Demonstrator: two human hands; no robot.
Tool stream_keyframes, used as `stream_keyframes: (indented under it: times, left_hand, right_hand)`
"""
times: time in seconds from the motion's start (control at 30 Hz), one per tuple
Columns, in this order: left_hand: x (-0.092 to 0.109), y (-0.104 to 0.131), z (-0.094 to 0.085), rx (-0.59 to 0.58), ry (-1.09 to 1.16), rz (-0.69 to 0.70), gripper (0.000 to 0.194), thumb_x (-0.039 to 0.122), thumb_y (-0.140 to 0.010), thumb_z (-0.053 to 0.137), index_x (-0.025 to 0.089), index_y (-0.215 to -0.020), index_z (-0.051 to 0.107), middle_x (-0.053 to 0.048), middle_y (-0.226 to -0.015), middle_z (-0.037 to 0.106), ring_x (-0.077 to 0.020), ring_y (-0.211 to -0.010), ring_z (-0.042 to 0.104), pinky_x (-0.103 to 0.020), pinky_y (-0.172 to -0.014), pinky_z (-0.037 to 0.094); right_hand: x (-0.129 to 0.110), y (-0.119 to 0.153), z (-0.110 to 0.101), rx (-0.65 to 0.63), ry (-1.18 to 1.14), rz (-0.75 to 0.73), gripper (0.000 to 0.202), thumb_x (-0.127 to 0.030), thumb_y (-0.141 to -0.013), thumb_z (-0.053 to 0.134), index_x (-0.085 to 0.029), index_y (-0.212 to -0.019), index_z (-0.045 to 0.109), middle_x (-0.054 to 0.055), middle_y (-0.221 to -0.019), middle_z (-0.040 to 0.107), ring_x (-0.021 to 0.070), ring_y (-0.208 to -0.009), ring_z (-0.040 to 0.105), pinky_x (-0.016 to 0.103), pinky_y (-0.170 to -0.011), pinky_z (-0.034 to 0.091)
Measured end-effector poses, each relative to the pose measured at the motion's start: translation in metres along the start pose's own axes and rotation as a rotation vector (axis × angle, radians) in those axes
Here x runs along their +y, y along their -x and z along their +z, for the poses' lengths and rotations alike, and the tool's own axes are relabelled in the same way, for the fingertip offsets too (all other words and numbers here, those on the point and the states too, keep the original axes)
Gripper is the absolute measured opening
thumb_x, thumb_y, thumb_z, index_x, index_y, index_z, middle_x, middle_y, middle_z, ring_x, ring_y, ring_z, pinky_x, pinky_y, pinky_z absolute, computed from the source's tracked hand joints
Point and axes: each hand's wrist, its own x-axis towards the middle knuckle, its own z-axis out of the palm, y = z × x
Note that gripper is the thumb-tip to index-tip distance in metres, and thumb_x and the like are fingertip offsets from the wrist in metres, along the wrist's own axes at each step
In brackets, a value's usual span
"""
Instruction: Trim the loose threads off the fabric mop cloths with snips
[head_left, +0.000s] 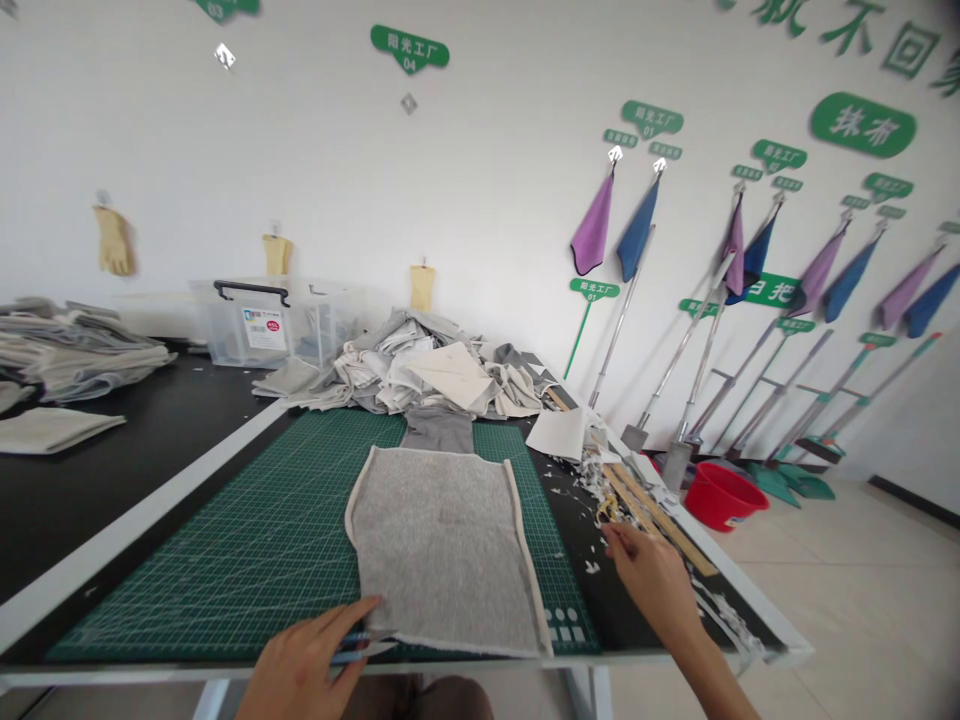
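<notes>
A grey piece of cloth (450, 540) with pale edges lies spread on the green cutting mat (262, 540). My left hand (307, 660) is closed around small blue-handled scissors (352, 650), their metal blades pointing right at the cloth's lower left corner. The index finger touches that corner. To the right of the mat, my right hand (652, 570) has thumb and fingers pinched together over the scraps (600, 480). Whatever may be between those fingertips is too small to make out.
A heap of grey and beige cloths (405, 360) covers the table's back. Folded cloths (67, 350) and a clear plastic box (247, 325) stand to its left. Wooden strips (667, 520) run along the right edge. A red bucket (724, 495) sits on the floor.
</notes>
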Motion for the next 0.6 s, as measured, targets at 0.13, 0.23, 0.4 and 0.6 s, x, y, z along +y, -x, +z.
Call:
stream_keyframes:
  times: [0.13,0.23,0.4,0.6]
  left_hand:
    - [0.001,0.0,-0.001,0.018,0.007,-0.004,0.045,0.026,-0.076,0.064,0.032,-0.12,0.059,0.003,-0.108,0.071,-0.0188,-0.087,0.071,-0.025,-0.076,0.057]
    - [0.002,-0.001,-0.003,0.011,0.019,-0.014,0.044,0.025,-0.077,0.062,0.033,-0.121,0.059,0.002,-0.107,0.071,-0.0188,-0.088,0.07,-0.025,-0.077,0.056]
    - [0.006,-0.001,-0.006,0.02,0.042,-0.025,0.041,0.026,-0.079,0.06,0.032,-0.12,0.06,0.001,-0.107,0.071,-0.0193,-0.088,0.07,-0.025,-0.078,0.056]
    - [0.007,-0.002,-0.006,-0.001,0.032,-0.055,0.045,0.023,-0.076,0.062,0.034,-0.12,0.06,0.002,-0.106,0.072,-0.0193,-0.086,0.07,-0.027,-0.077,0.056]
  right_hand:
    - [-0.036,0.009,0.008,-0.004,-0.271,-0.072,0.031,-0.037,-0.089,0.046,-0.02,-0.103,0.068,0.006,-0.088,0.075,0.0209,-0.081,0.07,0.031,-0.078,0.053]
    - [-0.074,0.007,0.03,-0.082,-0.448,-0.154,0.027,-0.033,-0.087,0.05,-0.019,-0.101,0.07,0.007,-0.096,0.073,0.019,-0.084,0.068,0.028,-0.075,0.054]
    - [-0.125,-0.024,0.083,-0.188,-0.489,-0.224,0.02,-0.028,-0.077,0.063,-0.017,-0.091,0.073,0.006,-0.083,0.071,0.0179,-0.073,0.063,0.028,-0.068,0.051]
    - [-0.141,-0.045,0.115,-0.249,-0.469,-0.297,0.016,-0.028,-0.074,0.068,-0.018,-0.083,0.075,0.003,-0.074,0.069,0.0164,-0.067,0.061,0.026,-0.066,0.047]
